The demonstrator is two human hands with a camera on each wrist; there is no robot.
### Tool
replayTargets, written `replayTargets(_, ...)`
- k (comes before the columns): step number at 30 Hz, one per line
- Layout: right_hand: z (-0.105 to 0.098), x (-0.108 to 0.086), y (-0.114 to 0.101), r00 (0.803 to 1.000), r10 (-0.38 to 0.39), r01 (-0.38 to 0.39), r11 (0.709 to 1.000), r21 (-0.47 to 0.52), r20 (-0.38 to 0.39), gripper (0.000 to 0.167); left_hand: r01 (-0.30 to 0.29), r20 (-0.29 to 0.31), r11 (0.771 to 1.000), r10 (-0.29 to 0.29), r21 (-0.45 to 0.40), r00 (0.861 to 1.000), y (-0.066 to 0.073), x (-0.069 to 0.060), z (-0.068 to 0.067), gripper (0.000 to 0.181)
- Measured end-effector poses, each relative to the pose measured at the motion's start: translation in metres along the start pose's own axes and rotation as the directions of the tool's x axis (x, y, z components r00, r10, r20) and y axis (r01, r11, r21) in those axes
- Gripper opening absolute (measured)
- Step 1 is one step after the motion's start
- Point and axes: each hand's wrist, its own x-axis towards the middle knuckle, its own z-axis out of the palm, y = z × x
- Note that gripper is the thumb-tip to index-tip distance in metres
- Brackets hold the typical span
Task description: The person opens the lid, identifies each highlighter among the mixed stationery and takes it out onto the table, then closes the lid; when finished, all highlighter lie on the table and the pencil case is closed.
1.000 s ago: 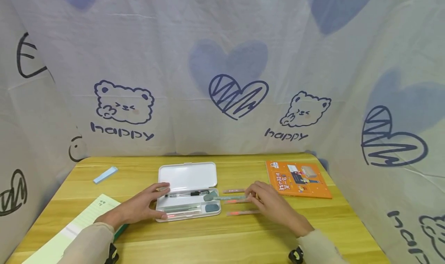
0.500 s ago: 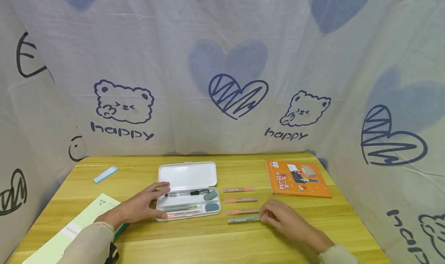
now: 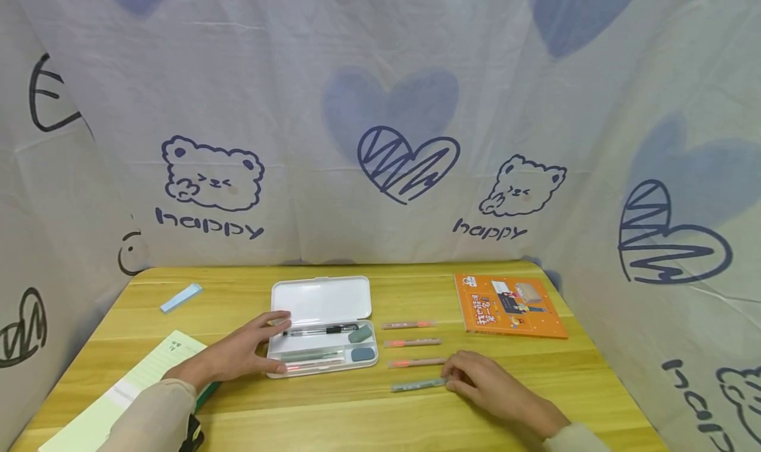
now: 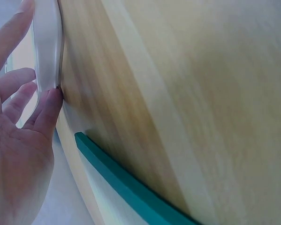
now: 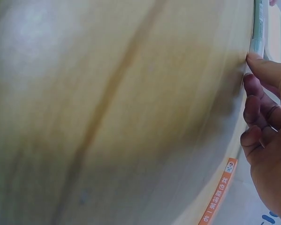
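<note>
In the head view a white pencil case (image 3: pixel 321 301) lies with its lid raised, holding a black pen (image 3: pixel 327 331), other slim pens, a green eraser (image 3: pixel 359 334) and a blue eraser (image 3: pixel 362 354). The left hand (image 3: pixel 234 354) grips its left edge between thumb and fingers. The right hand (image 3: pixel 490 386) pinches the right end of a green pen (image 3: pixel 416 385) on the table. Behind that pen lie three pinkish pens, roughly parallel (image 3: pixel 409 324). The right wrist view shows the thumb on the green pen's end (image 5: pixel 258 28), other fingers curled.
An orange book (image 3: pixel 511 306) lies at the back right of the wooden table (image 3: pixel 333 415). A pale green notepad (image 3: pixel 127 389) is at the left, partly under the left forearm. A light blue strip (image 3: pixel 181 298) lies at the back left. Patterned cloth hangs around the table.
The right hand has carried the green pen from above the case's right side towards the table's front, placing it in front of the pinkish pens. The left hand has stayed at the case.
</note>
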Motion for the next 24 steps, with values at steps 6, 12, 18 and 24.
replayTargets(6, 0.0, -0.001, -0.002, 1.0, 0.001, -0.001, 1.0, 0.008, -0.001, 0.015, -0.002, 0.0, 1.0, 0.002, -0.001, 1.0, 0.0, 0.0, 0.0, 0.091)
replayTargets(12, -0.001, -0.003, -0.003, 1.0, 0.005, -0.005, 1.0, -0.003, -0.011, 0.019, -0.001, -0.002, 1.0, 0.001, -0.002, 1.0, 0.001, 0.0, 0.0, 0.092)
replayTargets(18, -0.007, -0.004, -0.008, 0.996, 0.006, -0.013, 0.997, -0.08, -0.086, 0.023, 0.004, -0.002, 1.0, -0.004, 0.002, 1.0, 0.0, 0.0, 0.001, 0.092)
replayTargets(24, -0.012, 0.019, -0.026, 0.995, -0.017, 0.003, 0.99, -0.14, -0.099, 0.021, 0.004, -0.001, 1.0, -0.004, -0.006, 1.0, 0.0, 0.001, 0.001, 0.092)
